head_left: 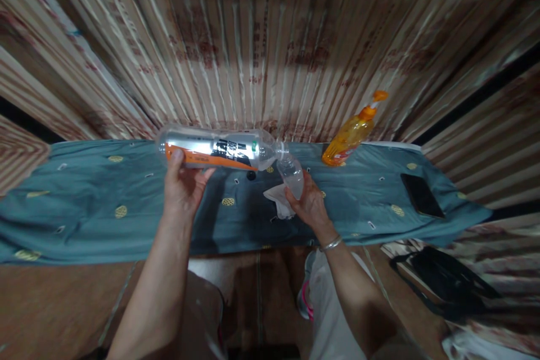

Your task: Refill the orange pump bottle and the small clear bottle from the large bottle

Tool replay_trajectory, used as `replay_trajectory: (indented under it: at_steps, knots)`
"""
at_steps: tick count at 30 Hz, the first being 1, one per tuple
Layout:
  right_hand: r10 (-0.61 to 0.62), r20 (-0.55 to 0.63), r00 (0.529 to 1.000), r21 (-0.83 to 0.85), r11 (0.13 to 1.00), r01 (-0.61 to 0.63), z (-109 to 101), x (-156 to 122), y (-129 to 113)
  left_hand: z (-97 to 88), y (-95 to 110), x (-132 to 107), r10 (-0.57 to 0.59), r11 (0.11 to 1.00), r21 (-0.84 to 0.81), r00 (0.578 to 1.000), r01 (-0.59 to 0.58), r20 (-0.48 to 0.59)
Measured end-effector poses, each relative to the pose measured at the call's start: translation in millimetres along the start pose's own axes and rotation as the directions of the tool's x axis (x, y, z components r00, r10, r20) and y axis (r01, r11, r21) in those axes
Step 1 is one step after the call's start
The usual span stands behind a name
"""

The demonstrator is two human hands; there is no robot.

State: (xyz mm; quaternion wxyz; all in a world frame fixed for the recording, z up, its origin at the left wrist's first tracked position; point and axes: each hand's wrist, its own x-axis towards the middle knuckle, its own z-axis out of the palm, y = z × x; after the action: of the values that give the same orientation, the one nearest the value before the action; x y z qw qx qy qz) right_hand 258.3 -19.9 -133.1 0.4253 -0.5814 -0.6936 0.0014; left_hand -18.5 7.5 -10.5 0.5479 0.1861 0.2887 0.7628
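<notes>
My left hand (182, 183) grips a large clear plastic bottle (215, 149) with a silver, black and orange label, held sideways with its neck pointing right. The neck meets the mouth of a small clear glass (292, 173), which my right hand (310, 202) holds tilted toward the bottle. A crumpled white cloth (278, 199) lies on the table just left of my right hand. A small black cap (251, 175) sits on the table under the bottle. A metal bangle (331, 243) is on my right wrist.
A teal patterned tablecloth (105, 208) covers a long low table against striped curtains. An orange squeeze bottle (352, 134) stands at the back right, and a dark phone (422, 195) lies near the right end. A black bag (442, 281) rests on the floor at right.
</notes>
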Motion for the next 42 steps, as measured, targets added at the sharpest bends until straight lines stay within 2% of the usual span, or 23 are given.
replay_trajectory:
  at_steps: [14,21,30,36,42]
  knots:
    - [0.010,-0.017,1.000,-0.038,0.999,-0.011,3.5,-2.0,-0.8,-8.1,-0.6,1.4,-0.014,1.000,0.026,1.000,0.014,0.005]
    - [0.061,-0.006,0.998,-0.044,0.997,-0.061,7.2,-3.4,-0.5,-4.7,1.2,-2.0,-0.022,0.998,0.056,0.999,0.024,-0.035]
    - [0.046,-0.064,0.997,-0.020,0.999,-0.047,11.8,-6.0,-0.5,-4.1,0.9,-5.7,-0.029,0.998,0.047,0.995,0.034,-0.093]
    - [0.024,-0.083,0.996,-0.012,1.000,-0.025,11.0,-6.0,-2.7,-6.0,0.3,-6.8,-0.007,0.998,0.062,0.996,0.013,-0.088]
    - [0.084,-0.075,0.994,-0.006,0.996,-0.085,12.3,-5.5,-2.9,-7.3,0.7,-7.1,-0.004,0.999,0.041,0.998,0.007,-0.066]
